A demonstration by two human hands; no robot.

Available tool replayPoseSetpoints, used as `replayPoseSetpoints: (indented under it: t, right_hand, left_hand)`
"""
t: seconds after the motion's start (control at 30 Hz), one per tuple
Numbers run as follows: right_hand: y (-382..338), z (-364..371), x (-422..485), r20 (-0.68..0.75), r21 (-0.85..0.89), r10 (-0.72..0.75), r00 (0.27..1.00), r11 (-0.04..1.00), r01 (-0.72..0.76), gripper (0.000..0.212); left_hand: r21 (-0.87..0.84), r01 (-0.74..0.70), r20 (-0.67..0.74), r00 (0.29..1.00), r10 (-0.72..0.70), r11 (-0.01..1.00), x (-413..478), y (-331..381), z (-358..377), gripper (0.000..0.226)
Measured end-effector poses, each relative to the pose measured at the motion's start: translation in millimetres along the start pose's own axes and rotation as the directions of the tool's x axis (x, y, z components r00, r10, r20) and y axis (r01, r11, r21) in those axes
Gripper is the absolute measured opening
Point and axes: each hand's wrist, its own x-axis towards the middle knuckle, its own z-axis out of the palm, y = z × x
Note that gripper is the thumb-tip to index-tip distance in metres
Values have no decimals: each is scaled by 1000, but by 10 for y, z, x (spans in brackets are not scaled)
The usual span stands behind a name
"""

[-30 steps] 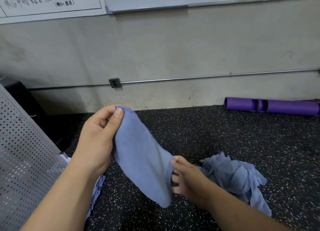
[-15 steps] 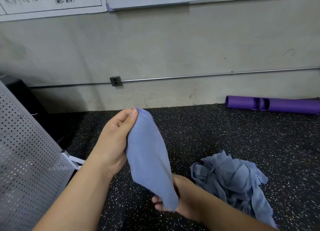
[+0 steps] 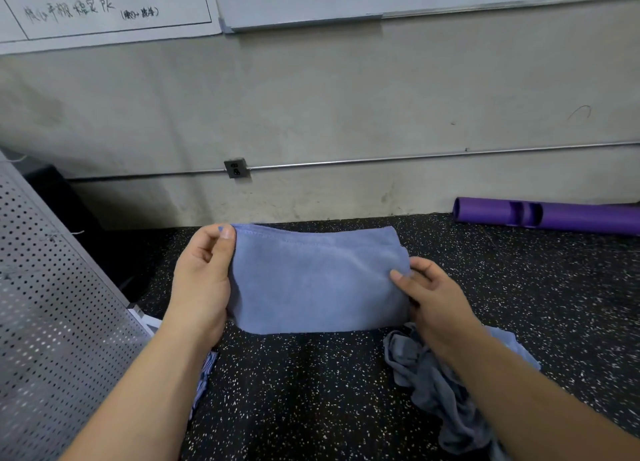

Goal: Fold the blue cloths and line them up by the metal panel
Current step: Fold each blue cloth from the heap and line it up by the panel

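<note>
A rough, stained grey concrete wall [image 3: 311, 97] fills the upper half of the view. Below it lies a black rubber floor [image 3: 311, 398] flecked with white specks. At your left, a grey perforated metal panel [image 3: 52, 305] slants down to the floor, its surface dotted with small round holes. A whiteboard [image 3: 104, 7] with handwritten characters hangs at the top left. A smooth purple tube [image 3: 571, 216] with a cut-out slot lies on the floor against the wall at the right.

In the centre, you hold a blue cloth [image 3: 318, 287] above the floor, well apart from the panel. It is soft and fleecy, doubled into a wide rectangle with a stitched hem along its top edge. A crumpled pile of blue cloths [image 3: 433, 384] sits on the floor under your right forearm. A sliver of blue fabric [image 3: 204, 374] shows beneath your left forearm, near the panel's foot.

Your left hand [image 3: 202, 280] pinches the cloth's top left corner, thumb pressed on the hem, fingers curled behind. Your right hand [image 3: 433, 298] grips the cloth's right edge, thumb lying on the front face. Both forearms reach forward, bare.
</note>
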Motion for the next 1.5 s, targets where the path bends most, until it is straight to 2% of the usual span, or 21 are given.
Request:
replayPoseSetpoints:
  t: [0.17,0.27,0.33,0.43,0.53,0.67,0.83,0.9,0.93,1.0,1.07,1.1,1.13,1.23,1.3,1.4,1.5]
  right_hand:
    - [-229,-21,-34,178,-5,-5,984,1000,6,58]
    - [-306,-19,-44,163,-38,-56,985,997,63,48]
    - [-346,-23,-44,107,-71,-121,987,989,129,38]
    - [-440,-51,-40,70,-146,-230,971,960,238,43]
    - [-552,-77,-70,148,-206,-300,942,923,326,59]
    - [-640,-61,-147,265,-312,-342,902,855,415,53]
    - [-665,-63,-186,248,-408,-384,890,791,455,30]
    - [-657,-70,-184,240,-436,-391,888,774,459,25]
    - [-657,-71,-187,240,-454,-395,886,761,463,23]
    - [-661,-64,-212,269,-499,-400,876,720,482,22]
    - [-676,-40,-262,325,-533,-393,860,675,510,24]
    - [-680,-28,-281,353,-537,-385,852,663,522,25]
    - [-679,-18,-295,372,-541,-376,849,655,527,26]
    - [-631,7,-300,407,-585,-338,848,616,527,23]
    - [-595,21,-303,423,-620,-321,848,580,529,17]
    - [-576,63,-335,450,-629,-305,840,560,540,15]
    - [-537,76,-341,461,-635,-310,831,540,553,14]
  left_hand:
    - [159,-93,-65,992,104,983,50,-121,6,18]
    - [268,-133,-90,983,162,954,43,-154,31,17]
    - [275,-108,-114,983,144,955,60,-208,29,16]
    - [189,-13,-205,977,53,982,76,-281,64,14]
    - [24,107,-273,957,-96,994,43,-331,137,16]
    - [-111,229,-267,930,-251,967,-64,-255,286,16]
    - [-159,335,-129,925,-356,929,-126,-107,376,41]
    - [-163,320,-117,933,-340,933,-137,-90,409,47]
    - [-139,288,-111,946,-304,947,-155,-74,431,46]
    - [15,156,-64,986,-155,988,-213,-54,485,36]
    - [185,-8,61,998,-4,983,-277,-60,532,16]
    - [248,-66,136,990,33,967,-305,-76,549,8]
    - [299,-123,212,975,60,946,-333,-94,565,8]
    - [312,-284,409,902,142,907,-422,-104,621,27]
    - [273,-328,514,844,152,904,-486,-80,674,39]
    - [234,-272,590,803,86,934,-557,-87,733,48]
    - [218,-185,593,805,20,958,-585,-115,770,42]
